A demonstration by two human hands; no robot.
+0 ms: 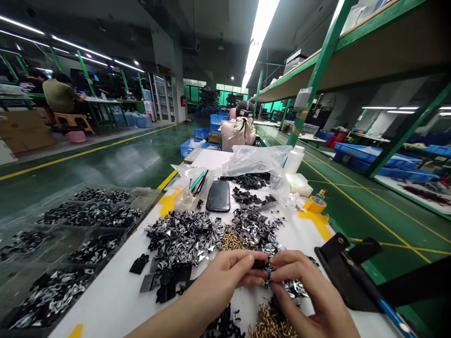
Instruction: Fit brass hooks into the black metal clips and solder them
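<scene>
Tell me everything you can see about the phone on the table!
The phone is a dark slab with rounded corners and a smooth, glassy-looking front. Its screen is dark, with a faint sheen. It lies flat, face up, on the white table, just beyond the piles of black and silver parts. Small black bits lie close to its left. Neither the left hand nor the right hand touches it. Its back is hidden.

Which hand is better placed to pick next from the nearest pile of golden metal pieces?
Probably the right hand: it is nearer that golden pile, while the left hand pinches a small black part.
</scene>
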